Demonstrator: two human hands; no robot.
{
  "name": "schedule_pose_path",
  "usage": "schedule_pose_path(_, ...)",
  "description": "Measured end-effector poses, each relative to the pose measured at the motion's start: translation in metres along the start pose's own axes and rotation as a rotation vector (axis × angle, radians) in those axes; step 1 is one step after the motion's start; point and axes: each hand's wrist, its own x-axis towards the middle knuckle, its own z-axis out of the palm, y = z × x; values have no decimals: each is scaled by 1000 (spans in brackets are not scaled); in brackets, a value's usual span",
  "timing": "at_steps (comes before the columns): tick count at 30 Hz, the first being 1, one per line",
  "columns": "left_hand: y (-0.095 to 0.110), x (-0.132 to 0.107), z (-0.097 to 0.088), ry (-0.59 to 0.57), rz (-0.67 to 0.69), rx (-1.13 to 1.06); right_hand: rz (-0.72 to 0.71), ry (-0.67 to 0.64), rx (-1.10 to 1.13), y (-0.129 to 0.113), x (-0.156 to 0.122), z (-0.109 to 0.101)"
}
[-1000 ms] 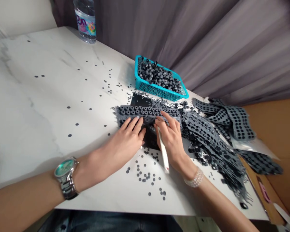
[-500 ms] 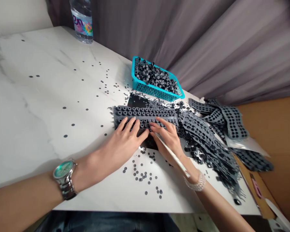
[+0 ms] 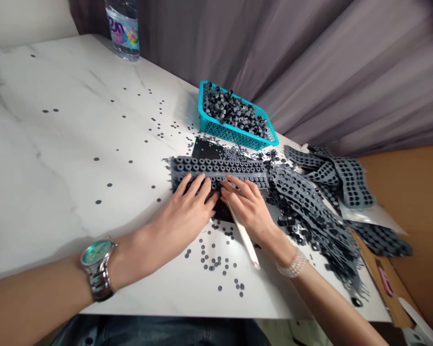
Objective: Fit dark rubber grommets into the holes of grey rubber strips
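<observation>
On your table (image 3: 68, 144) the basket (image 3: 234, 138) stands beyond the sheet (image 3: 220, 167). Your left hand (image 3: 184, 211) rests its fingers (image 3: 202, 186) on the sheet's near part; whether they pinch it, I cannot tell. Your right hand (image 3: 250, 209), just beside, grasps the stick (image 3: 247, 241). Discs (image 3: 220, 288) lie scattered.

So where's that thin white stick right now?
In the head view, the thin white stick is in the right hand, on the near side of the grey ringed sheet, its lower end right of a scatter of dark discs.
</observation>
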Motion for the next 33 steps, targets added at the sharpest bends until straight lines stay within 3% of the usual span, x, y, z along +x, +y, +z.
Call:
schedule_pose_path(6,0,-4,5,26,26,-35,285,205,37,2,16,9)
schedule_pose_path(15,0,-2,-14,20,24,25,556,201,397,-7,-11,-19)
schedule_pose_path(24,4,-6,-5,18,80,35,150,148,161,-13,-8,-10)
schedule_pose_path(33,5,-7,4,12,66,23,9,105,78,-10,-6,-4)
